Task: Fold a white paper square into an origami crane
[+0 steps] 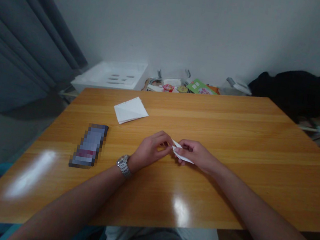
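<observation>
A small folded piece of white paper (183, 157) is held just above the middle of the wooden table (236, 135). My right hand (195, 153) grips it, thumb on top and fingers beneath. At the paper's left end, my left hand (155, 149) has its thumb and fingertips pinched together on the tip. A metal watch (123, 165) is on the left wrist. Parts of the paper are hidden behind the right thumb and fingers.
White paper sheets (131, 110) lie near the table's back left. A phone (89, 145), its screen blurred, lies at the left. Behind the table are a white foam tray (115, 74), a green packet (199, 86) and a black cloth-like heap (295, 90).
</observation>
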The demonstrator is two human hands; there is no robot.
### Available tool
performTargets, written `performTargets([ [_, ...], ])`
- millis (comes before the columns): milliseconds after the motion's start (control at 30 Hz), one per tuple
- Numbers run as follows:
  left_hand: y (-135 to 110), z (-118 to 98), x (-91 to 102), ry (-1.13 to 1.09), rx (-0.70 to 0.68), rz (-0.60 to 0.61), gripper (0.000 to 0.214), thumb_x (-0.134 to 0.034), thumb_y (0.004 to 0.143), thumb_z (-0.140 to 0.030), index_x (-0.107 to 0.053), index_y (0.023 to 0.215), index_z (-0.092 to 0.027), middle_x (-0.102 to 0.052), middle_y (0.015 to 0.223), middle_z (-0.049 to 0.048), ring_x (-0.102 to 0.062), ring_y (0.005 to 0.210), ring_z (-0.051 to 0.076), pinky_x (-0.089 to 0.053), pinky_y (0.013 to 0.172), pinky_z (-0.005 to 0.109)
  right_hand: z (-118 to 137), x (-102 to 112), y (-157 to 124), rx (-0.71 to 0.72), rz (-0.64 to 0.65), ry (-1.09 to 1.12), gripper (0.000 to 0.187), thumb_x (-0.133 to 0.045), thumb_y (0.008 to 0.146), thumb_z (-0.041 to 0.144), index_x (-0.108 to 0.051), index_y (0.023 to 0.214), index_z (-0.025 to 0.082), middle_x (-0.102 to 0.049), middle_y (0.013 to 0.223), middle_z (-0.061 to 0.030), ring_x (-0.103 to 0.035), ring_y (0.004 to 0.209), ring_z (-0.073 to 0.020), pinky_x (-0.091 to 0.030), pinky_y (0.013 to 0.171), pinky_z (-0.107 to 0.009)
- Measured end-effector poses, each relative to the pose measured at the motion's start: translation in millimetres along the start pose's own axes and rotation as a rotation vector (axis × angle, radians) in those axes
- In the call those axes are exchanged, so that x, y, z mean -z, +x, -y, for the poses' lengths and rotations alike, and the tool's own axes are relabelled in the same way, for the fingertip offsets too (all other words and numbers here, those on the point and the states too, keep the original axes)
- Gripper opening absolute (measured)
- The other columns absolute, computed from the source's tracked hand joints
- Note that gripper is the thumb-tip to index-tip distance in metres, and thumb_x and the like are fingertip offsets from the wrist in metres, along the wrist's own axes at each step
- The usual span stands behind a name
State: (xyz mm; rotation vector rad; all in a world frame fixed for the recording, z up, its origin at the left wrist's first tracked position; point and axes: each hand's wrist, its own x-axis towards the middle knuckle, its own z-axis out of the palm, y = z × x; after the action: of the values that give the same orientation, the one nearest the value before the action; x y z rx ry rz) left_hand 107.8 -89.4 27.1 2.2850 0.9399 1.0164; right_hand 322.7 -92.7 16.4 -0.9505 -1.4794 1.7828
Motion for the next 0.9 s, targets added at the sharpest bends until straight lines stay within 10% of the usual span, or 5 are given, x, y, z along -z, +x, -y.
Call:
performTargets([
  [600,-3,-7,-8.5,0.039,-0.01,-0.161,0.006,-0.062,0.094,-0.023,-0.067,0.093,-0.02,-0.067,0.1,0.0054,-0.063,0.095,0.017,-0.052,0.086,0.031,0,-1,5,0.176,-0.252,-0.23,0.032,-0.072,0.082,0.048,-0.069,0.087,0.017,-0.068,0.079,-0.0026,-0.058,0.068,-0.015,-0.042,0.062,-0.027],
  [900,-3,-4,-14.1,-0.199,0.229,-0.199,0.013,-0.067,0.092,-0.032,-0.066,0.094,-0.019,-0.07,0.092,0.0026,-0.067,0.083,0.014,-0.055,0.075,0.025,3,-6,6,0.252,-0.326,-0.258,0.028,-0.072,0.083,0.044,-0.071,0.093,0.018,-0.072,0.089,-0.0045,-0.062,0.079,-0.0177,-0.047,0.072,-0.03],
])
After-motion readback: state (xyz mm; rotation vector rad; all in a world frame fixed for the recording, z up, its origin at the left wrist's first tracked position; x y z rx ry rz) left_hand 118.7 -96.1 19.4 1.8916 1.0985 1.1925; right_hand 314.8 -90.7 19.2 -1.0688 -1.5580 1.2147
